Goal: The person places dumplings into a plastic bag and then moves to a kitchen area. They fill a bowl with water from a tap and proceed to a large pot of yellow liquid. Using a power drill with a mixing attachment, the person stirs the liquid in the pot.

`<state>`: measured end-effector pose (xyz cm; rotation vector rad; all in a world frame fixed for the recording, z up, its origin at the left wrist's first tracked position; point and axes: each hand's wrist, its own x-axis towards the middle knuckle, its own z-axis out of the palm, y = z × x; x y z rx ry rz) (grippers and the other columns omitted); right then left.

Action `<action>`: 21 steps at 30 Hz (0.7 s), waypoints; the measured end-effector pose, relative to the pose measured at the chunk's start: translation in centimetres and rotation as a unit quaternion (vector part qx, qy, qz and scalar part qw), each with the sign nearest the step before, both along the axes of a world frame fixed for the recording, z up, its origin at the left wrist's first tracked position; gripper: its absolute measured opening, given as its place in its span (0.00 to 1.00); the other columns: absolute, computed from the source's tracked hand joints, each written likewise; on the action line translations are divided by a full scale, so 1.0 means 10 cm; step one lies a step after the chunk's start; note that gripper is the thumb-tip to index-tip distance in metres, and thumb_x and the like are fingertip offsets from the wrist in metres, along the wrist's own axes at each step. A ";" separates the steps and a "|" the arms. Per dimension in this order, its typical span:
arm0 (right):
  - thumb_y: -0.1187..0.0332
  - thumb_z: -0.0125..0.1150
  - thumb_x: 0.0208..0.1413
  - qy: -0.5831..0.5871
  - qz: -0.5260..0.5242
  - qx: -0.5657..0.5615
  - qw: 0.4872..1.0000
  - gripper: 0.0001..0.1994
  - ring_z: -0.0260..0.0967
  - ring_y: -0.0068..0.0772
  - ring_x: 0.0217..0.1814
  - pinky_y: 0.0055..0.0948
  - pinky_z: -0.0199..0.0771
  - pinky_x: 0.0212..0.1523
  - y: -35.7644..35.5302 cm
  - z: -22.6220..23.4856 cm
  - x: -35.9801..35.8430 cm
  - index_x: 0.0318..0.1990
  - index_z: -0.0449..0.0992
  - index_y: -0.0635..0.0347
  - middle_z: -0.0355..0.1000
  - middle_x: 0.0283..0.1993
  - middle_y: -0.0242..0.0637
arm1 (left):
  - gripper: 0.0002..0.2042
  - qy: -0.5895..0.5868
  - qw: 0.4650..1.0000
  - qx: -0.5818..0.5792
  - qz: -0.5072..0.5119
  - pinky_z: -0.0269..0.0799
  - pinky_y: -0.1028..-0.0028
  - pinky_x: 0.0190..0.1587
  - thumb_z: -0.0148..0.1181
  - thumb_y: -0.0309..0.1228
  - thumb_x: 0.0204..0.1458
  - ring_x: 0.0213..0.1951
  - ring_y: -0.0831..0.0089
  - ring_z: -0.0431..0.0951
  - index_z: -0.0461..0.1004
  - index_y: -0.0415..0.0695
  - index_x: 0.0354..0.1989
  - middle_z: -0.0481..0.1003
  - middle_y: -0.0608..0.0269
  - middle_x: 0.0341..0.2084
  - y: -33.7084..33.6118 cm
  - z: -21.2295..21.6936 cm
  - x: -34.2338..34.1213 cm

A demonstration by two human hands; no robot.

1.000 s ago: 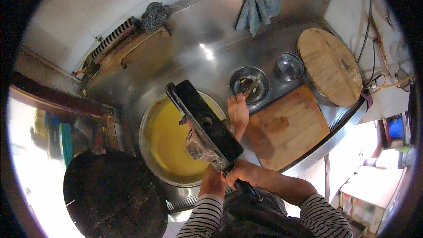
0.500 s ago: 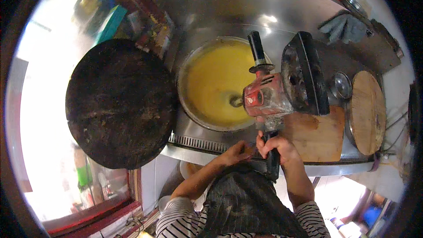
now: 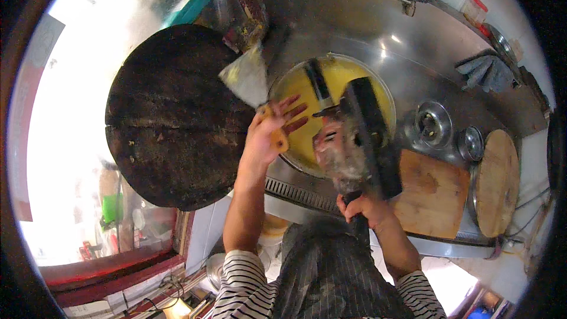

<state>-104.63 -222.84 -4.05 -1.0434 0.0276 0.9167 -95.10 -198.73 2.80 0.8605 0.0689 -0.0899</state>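
Note:
My right hand [image 3: 367, 208] is closed round the black lower handle of a red and black electric hand mixer [image 3: 339, 147]. The mixer's body hangs over a wide round pot [image 3: 390, 97] of yellow liquid [image 3: 348, 71], and its shaft is hidden from me. My left hand [image 3: 269, 130] holds a scraper [image 3: 247, 77] by its orange handle, between thumb and palm, with the other fingers spread over the pot's left side. Yellow smears mark the scraper's broad blade, which points up and away, overlapping the dark round board's edge.
A large dark round board [image 3: 171, 118] stands left of the pot. On the right are a wooden cutting board [image 3: 431, 195], a round wooden board [image 3: 498, 183], a metal bowl [image 3: 433, 125] and a smaller bowl [image 3: 471, 143]. A grey cloth [image 3: 485, 72] hangs at the back right.
My left hand has risen from the counter's front edge to the pot's left side, bringing the scraper into plain view. The mixer has shifted left over the pot and tilted. The whole view has turned.

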 end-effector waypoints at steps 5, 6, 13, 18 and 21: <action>0.70 0.59 0.36 -0.190 0.030 -0.134 0.972 0.15 0.68 0.36 0.29 0.35 0.71 0.33 0.15 -0.61 0.01 0.37 0.72 0.59 0.72 0.33 0.41 | 0.08 0.084 0.990 0.109 0.022 0.66 0.72 0.39 0.49 0.22 0.42 0.35 0.72 0.68 0.66 0.44 0.33 0.66 0.67 0.30 -0.12 0.13 0.38; 0.68 0.60 0.36 -0.137 0.050 -0.177 0.973 0.16 0.68 0.36 0.32 0.37 0.70 0.36 0.29 -0.29 0.15 0.38 0.72 0.58 0.72 0.34 0.41 | 0.08 0.068 0.990 0.120 0.032 0.66 0.71 0.42 0.50 0.22 0.41 0.37 0.71 0.69 0.65 0.43 0.32 0.66 0.67 0.31 -0.06 0.13 0.37; 0.64 0.63 0.37 -0.157 0.118 -0.206 0.959 0.25 0.66 0.37 0.49 0.38 0.61 0.55 0.37 -0.17 0.61 0.48 0.68 0.58 0.72 0.44 0.40 | 0.11 0.098 0.979 0.165 0.073 0.68 0.70 0.41 0.50 0.21 0.37 0.37 0.67 0.71 0.64 0.41 0.32 0.68 0.61 0.33 0.02 -0.16 0.49; 0.66 0.63 0.36 -0.208 0.016 -0.201 0.957 0.29 0.65 0.36 0.51 0.34 0.61 0.54 0.34 -0.33 0.68 0.51 0.65 0.59 0.69 0.48 0.39 | 0.09 0.089 0.987 0.131 0.035 0.67 0.74 0.33 0.50 0.19 0.35 0.36 0.67 0.71 0.64 0.41 0.28 0.66 0.61 0.33 -0.08 -0.21 0.61; 0.70 0.63 0.34 -0.205 -0.051 -0.227 0.951 0.26 0.66 0.33 0.46 0.33 0.64 0.49 0.31 -0.62 0.57 0.47 0.68 0.61 0.70 0.43 0.38 | 0.07 0.069 0.983 0.158 0.061 0.66 0.74 0.29 0.50 0.19 0.35 0.35 0.68 0.70 0.64 0.42 0.25 0.65 0.62 0.33 -0.24 -0.24 0.64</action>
